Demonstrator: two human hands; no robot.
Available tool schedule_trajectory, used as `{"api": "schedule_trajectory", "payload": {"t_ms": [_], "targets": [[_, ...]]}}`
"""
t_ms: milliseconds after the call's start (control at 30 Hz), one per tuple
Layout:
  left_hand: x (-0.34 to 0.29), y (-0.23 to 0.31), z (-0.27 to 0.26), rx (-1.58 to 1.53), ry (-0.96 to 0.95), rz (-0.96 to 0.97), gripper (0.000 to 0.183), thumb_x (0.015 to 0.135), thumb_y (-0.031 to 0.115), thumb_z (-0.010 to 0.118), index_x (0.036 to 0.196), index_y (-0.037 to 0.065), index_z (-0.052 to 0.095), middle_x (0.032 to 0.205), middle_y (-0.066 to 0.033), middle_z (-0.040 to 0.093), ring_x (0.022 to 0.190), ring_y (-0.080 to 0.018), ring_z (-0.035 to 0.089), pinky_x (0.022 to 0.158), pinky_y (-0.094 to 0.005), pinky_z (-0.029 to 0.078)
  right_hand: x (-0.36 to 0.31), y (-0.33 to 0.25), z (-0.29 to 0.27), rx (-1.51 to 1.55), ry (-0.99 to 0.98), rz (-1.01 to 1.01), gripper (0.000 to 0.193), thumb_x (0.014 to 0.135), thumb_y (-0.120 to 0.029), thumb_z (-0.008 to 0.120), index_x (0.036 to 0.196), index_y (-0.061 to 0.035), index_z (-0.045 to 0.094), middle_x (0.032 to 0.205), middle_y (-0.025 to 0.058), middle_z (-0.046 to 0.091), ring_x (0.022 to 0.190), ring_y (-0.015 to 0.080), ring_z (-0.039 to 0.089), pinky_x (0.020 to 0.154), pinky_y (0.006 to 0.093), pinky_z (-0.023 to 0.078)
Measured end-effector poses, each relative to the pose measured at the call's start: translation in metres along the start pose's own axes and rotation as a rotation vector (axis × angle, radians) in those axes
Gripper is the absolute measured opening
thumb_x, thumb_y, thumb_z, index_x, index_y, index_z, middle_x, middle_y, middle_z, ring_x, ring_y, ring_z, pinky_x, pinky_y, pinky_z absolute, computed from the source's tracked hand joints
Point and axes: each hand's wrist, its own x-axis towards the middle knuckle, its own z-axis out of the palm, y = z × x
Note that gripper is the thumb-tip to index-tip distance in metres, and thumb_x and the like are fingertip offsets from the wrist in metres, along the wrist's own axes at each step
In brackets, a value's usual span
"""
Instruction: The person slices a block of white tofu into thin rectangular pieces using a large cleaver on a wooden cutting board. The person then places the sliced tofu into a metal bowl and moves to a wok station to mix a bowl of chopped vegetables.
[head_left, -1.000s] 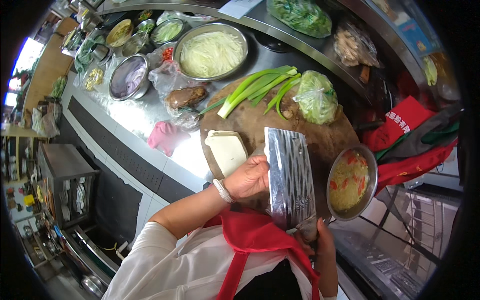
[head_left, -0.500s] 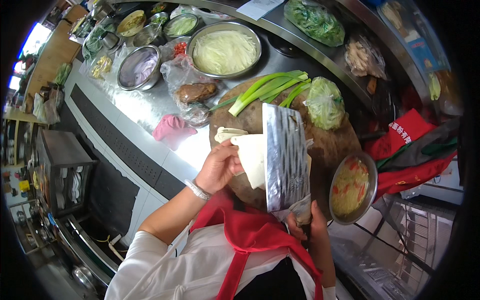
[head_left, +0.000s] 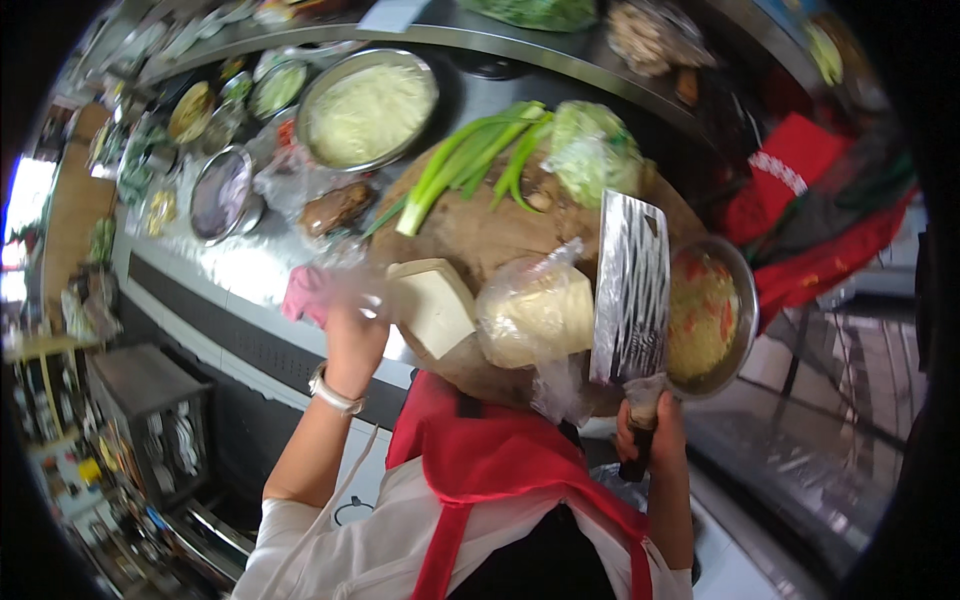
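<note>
My right hand [head_left: 652,438] grips the dark handle of a cleaver [head_left: 632,290], its wide, wet-streaked blade upright above the right side of a round wooden chopping board [head_left: 480,250]. On the near left of the board lies a stack of thin cream-coloured sheets [head_left: 437,315], possibly tofu skin. Beside it, a pale bundle [head_left: 545,318] of similar colour sits in a clear plastic bag. My left hand [head_left: 355,340] is just left of the sheets, near a pink cloth [head_left: 304,294]; its fingers are smeared by motion.
Green leek stalks [head_left: 455,165] and a bagged cabbage [head_left: 592,155] lie at the board's far side. A steel bowl of yellow food with red pieces [head_left: 705,315] stands right of the blade. Farther back are a large bowl of pale shreds [head_left: 368,112] and a bowl of purple slices [head_left: 222,195].
My left hand has let go of the cream sheets and moved left; they now lie on the board. The cleaver has shifted right, uncovering the bagged bundle. The whole view has shifted too.
</note>
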Motion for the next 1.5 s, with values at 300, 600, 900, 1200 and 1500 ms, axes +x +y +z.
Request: {"api": "schedule_trajectory", "payload": {"t_ms": [300, 600, 900, 1200, 1500], "targets": [[0.009, 0.120, 0.076, -0.040, -0.477, 0.961, 0.029, 0.067, 0.000, 0.065, 0.094, -0.001, 0.056, 0.096, -0.0138, 0.055, 0.093, -0.0297, 0.055, 0.077, -0.0371, 0.045, -0.021, 0.011, 0.004, -0.579, 0.291, -0.139, 0.051, 0.095, -0.041, 0.038, 0.116, 0.0055, 0.044, 0.058, 0.0052, 0.051, 0.044, 0.0125, 0.047, 0.043, 0.0262, 0.037], [0.021, 0.113, 0.133, 0.271, -0.621, 0.940, 0.050, 0.068, 0.022, 0.072, 0.107, -0.001, 0.052, 0.108, -0.0155, 0.049, 0.099, -0.0335, 0.048, 0.084, -0.0411, 0.041, -0.024, 0.016, 0.001, -0.818, 0.201, 0.004, 0.041, 0.091, -0.028, 0.045, 0.123, -0.0039, 0.037, 0.079, 0.0271, 0.060, 0.077, 0.0455, 0.058, 0.067, 0.0511, 0.046], [0.029, 0.102, 0.141, 0.279, -0.679, 1.080, 0.047, 0.065, 0.024, 0.073, 0.103, 0.002, 0.057, 0.108, -0.0133, 0.050, 0.102, -0.0333, 0.049, 0.083, -0.0403, 0.043, -0.024, 0.020, -0.001, -0.887, 0.198, -0.051, 0.041, 0.088, -0.024, 0.050, 0.122, -0.0048, 0.037, 0.072, 0.0228, 0.060, 0.064, 0.0419, 0.059, 0.057, 0.0479, 0.048], [0.033, 0.097, 0.146, 0.199, -0.661, 1.078, 0.049, 0.063, 0.022, 0.075, 0.103, 0.001, 0.056, 0.106, -0.0141, 0.051, 0.100, -0.0334, 0.049, 0.083, -0.0401, 0.043, -0.021, 0.015, -0.004, -0.856, 0.165, 0.002, 0.041, 0.088, -0.023, 0.051, 0.122, -0.0050, 0.038, 0.075, 0.0221, 0.061, 0.065, 0.0413, 0.060, 0.057, 0.0475, 0.049], [0.040, 0.096, 0.148, 0.135, -0.716, 1.036, 0.053, 0.063, 0.022, 0.076, 0.106, 0.000, 0.054, 0.107, -0.0155, 0.051, 0.097, -0.0342, 0.049, 0.083, -0.0407, 0.041, -0.008, 0.015, -0.013, -0.793, 0.130, 0.078, 0.039, 0.088, -0.025, 0.050, 0.120, -0.0056, 0.039, 0.072, 0.0261, 0.059, 0.070, 0.0446, 0.059, 0.063, 0.0499, 0.047]]}}
